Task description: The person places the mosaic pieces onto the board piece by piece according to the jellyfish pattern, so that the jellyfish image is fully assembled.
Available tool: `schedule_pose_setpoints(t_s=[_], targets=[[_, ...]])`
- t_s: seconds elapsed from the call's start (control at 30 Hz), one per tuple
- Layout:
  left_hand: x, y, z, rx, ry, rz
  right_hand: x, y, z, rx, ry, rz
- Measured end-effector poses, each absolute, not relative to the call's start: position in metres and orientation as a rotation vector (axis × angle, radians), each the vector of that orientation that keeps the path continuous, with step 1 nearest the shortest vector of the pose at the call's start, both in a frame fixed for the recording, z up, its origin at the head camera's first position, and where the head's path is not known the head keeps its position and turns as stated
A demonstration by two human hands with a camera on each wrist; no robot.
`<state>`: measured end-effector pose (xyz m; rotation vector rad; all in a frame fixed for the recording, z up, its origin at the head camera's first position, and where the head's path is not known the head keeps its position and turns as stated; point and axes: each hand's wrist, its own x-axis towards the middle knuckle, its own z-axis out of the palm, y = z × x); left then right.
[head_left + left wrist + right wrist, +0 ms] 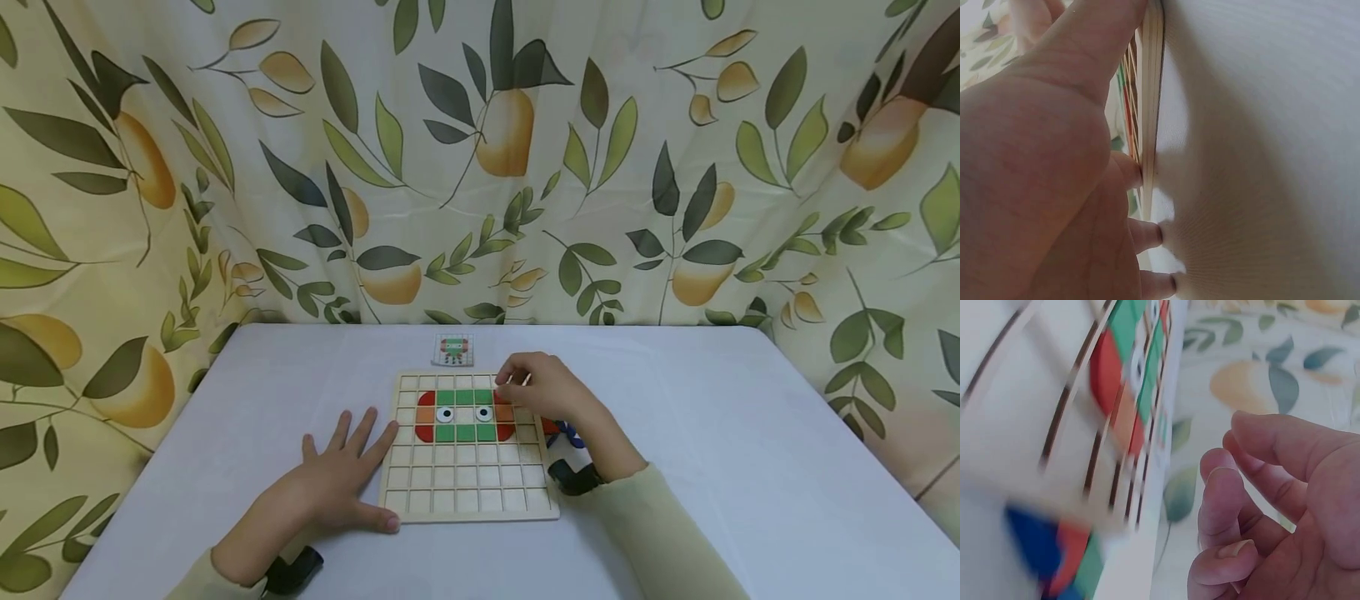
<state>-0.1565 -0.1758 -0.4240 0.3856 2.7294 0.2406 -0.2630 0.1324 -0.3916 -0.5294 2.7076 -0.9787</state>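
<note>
A wooden grid board [468, 504] lies flat on the white table. On its upper part, green tiles [465, 432], orange tiles [425, 414], red rounded corner tiles [424, 433] and two eye tiles [446, 414] form a block. Fingers spread, my left hand [337, 479] rests on the table, its thumb and index finger touching the board's left edge. Above the board's upper right hovers my right hand [551, 387], close to the red tile at that corner. The right wrist view shows its fingers [1222, 494] loosely bent, apart from the thumb, with nothing visible between them.
Behind the board lies a small picture card [453, 350] with a coloured figure. Loose blue, red and green pieces [1035, 544] lie beside the board's right edge, partly hidden by the right arm. A leaf-and-fruit patterned curtain [465, 167] hangs behind the table.
</note>
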Motion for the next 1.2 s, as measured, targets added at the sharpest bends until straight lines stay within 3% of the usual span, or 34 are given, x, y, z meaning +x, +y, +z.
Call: schedule_pose_setpoints(t_s=[0.43, 1.2], targets=[[-0.157, -0.176, -0.423, 0.383, 2.729, 0.258, -0.264, 0.193, -0.401, -0.361, 2.705, -0.962], [-0.157, -0.176, -0.426, 0.392, 2.735, 0.258, -0.268, 0.2, -0.409, -0.409, 2.647, -0.841]])
